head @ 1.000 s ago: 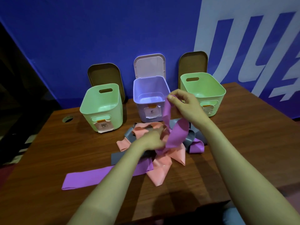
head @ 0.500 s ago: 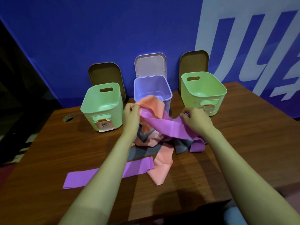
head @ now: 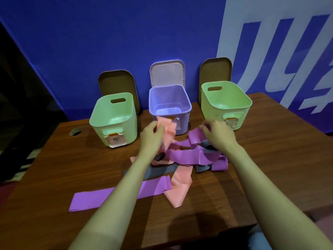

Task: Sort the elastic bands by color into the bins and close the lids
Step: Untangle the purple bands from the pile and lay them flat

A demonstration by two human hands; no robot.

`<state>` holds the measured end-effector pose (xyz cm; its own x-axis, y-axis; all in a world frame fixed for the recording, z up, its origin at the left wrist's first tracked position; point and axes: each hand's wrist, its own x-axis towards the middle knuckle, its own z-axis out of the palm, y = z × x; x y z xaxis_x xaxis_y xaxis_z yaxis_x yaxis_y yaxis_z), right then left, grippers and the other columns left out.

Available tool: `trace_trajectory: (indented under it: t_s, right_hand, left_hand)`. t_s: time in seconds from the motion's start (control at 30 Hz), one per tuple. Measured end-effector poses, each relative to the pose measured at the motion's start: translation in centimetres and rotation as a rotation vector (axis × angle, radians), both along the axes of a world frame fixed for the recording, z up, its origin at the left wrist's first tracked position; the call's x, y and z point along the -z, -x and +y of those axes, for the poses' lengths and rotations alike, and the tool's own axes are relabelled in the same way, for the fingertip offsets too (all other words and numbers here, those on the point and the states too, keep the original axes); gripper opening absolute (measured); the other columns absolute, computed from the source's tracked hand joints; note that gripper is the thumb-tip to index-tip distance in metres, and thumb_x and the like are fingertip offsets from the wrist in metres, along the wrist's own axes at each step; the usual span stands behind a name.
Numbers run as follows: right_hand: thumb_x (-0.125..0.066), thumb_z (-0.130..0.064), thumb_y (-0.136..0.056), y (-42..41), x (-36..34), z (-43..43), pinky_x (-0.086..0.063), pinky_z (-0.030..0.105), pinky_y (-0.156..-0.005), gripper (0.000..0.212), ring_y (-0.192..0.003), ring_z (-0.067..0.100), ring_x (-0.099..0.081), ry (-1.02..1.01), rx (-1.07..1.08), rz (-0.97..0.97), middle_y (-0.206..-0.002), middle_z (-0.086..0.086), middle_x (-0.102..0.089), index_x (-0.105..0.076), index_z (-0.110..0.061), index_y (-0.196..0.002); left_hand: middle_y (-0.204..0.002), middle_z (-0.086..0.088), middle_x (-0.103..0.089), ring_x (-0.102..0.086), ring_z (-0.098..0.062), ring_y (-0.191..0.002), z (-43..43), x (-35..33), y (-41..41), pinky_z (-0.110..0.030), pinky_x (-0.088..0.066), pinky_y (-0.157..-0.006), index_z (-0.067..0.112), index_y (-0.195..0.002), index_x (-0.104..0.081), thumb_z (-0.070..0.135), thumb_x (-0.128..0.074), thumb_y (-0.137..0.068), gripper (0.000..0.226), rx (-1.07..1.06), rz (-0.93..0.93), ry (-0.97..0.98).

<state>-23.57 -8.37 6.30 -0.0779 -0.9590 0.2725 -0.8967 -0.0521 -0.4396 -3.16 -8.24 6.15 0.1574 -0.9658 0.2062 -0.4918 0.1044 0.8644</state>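
Wooden tabletop (head: 270, 168) is taken up at the back by 3 open bins in a row: left green bin (head: 129, 127), purple bin (head: 185, 123) in the middle, right green bin (head: 216, 112). Lids are stood upright behind them vs. the blue wall: left brown lid (head: 115, 82), pale lid (head: 167, 73), right brown lid (head: 215, 69).

The tangle of bands (head: 189, 156) (purple, pink, grey all mixed) is heaped mid-tabletop just in front of the purple bin, below and btw the hands. One long purple band (head: 93, 197) is laid flat toward the front left, passing under the left forearm.

A pink band (head: 168, 130) is gripped in the left hand (head: 150, 134), fingers curled round it, and held up off the heap right in front of the purple bin's wall. The end of a purple band (head: 195, 135) is pinched in the right hand (head: 219, 132), near the right green bin's front, w/ the rest trailing down into the heap.

Fingertips on both hands are smeared by blur, so exact finger placement can't be made out. Labels on the bin fronts can't be read; the purple bin's is mostly covered by the pink band. Grey bands are mostly buried.
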Motion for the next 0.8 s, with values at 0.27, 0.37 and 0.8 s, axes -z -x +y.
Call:
trace_trajectory:
  t_s: [0.27, 0.37, 0.8]
  right_hand:
    - [-0.051, -0.018, -0.093, -0.6, -2.2, -0.5, -0.036, 0.028, -0.075, 0.016, -0.083, 0.027, -0.052, 0.466, -0.027, -0.35, -0.089, 0.012, -0.053, -0.062, -0.006, -0.094]
    - [-0.052, -0.017, -0.092, -1.1, -3.1, -0.3, -0.037, 0.027, -0.077, 0.015, -0.082, 0.019, -0.048, 0.503, -0.174, -0.338, -0.086, 0.004, -0.048, -0.063, -0.005, -0.093]
    - [-0.063, -0.01, -0.086, 0.0, -7.2, -0.1, -0.043, 0.019, -0.076, 0.015, -0.082, 0.011, -0.055, 0.459, -0.257, -0.5, -0.089, -0.012, -0.057, -0.066, -0.011, -0.101]
  left_hand:
    - [-0.124, -0.018, -0.053, -0.051, -0.036, -0.113, -2.4, 1.8, -1.5, -0.04, -0.042, -0.091, 0.012, -0.126, -0.053, 0.024, -0.045, -0.094, 0.036, 0.02, -0.567, -0.211]
    - [-0.133, -0.013, -0.045, -0.04, -0.035, -0.126, -1.5, 3.7, -1.2, -0.039, -0.037, -0.104, 0.015, -0.122, -0.055, 0.033, -0.056, -0.088, 0.039, 0.123, -0.671, -0.302]
    - [-0.086, 0.0, -0.065, -0.063, -0.004, -0.075, 0.4, -5.9, 3.7, -0.02, -0.05, -0.074, 0.024, -0.111, -0.052, 0.002, -0.058, -0.088, 0.032, 0.434, 0.606, 0.079]
